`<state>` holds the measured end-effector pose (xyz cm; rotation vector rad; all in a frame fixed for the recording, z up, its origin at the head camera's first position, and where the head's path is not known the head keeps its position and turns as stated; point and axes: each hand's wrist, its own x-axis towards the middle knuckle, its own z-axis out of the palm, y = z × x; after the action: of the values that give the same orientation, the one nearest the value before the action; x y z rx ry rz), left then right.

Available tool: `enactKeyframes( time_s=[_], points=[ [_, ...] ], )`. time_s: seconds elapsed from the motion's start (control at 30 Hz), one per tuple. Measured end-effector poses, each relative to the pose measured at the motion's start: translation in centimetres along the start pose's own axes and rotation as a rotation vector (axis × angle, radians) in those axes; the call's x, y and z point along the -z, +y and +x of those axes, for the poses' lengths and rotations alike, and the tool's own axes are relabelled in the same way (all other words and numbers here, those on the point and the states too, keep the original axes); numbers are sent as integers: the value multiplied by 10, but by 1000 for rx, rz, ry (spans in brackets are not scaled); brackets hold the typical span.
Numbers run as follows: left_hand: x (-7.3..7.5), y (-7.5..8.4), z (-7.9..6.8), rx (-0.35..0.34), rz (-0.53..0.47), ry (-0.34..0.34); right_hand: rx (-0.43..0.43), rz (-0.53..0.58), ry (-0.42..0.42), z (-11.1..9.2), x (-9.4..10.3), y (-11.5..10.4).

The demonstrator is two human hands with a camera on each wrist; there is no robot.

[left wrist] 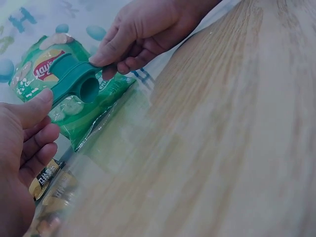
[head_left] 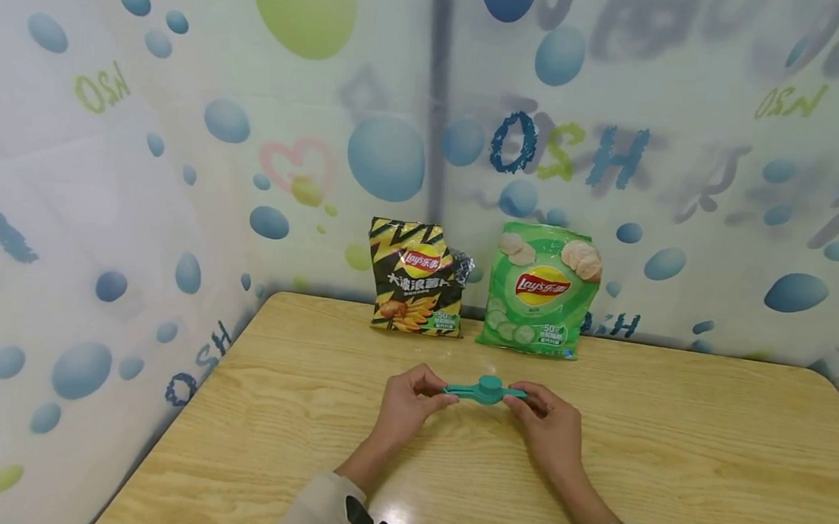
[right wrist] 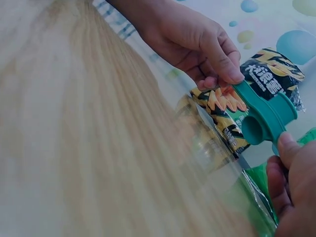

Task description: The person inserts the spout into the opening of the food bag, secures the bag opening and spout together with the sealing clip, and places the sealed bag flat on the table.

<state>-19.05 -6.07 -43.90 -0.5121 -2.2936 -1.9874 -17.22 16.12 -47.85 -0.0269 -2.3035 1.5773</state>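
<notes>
A teal bag clip (head_left: 488,390) with a round spout cap at its middle is held level above the wooden table. My left hand (head_left: 407,405) pinches one end between thumb and fingers. The other end is pinched by my right hand (head_left: 552,432). Seen from the left wrist, the clip (left wrist: 74,79) has a hollow round opening on its underside and overlaps the green chip bag (left wrist: 74,126). In the right wrist view, the round opening and the flanged cap stick out on opposite sides of the clip (right wrist: 264,111).
At the table's back, a black-and-yellow Lay's chip bag (head_left: 418,282) leans by the wall, its upper right corner torn and crumpled. To its right stands the green Lay's bag (head_left: 542,293). A bubble-patterned curtain (head_left: 395,76) lines the back and left of the wooden table (head_left: 273,413).
</notes>
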Motion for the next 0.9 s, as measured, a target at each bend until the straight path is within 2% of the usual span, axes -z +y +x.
enactKeyframes(
  time_s=[0.23,0.47,0.63,0.9],
  points=[
    [0,-2,0,17,-42,25,-23,20,57,-4,-8,-4],
    [0,0,-1,-6,26,44,-33,48,53,-5,-10,-3],
    [-1,1,0,1,15,-9,-17,27,54,-5,-9,-4],
    [0,-4,2,37,-103,-43,-34,9,56,-5,-9,-3]
  ],
)
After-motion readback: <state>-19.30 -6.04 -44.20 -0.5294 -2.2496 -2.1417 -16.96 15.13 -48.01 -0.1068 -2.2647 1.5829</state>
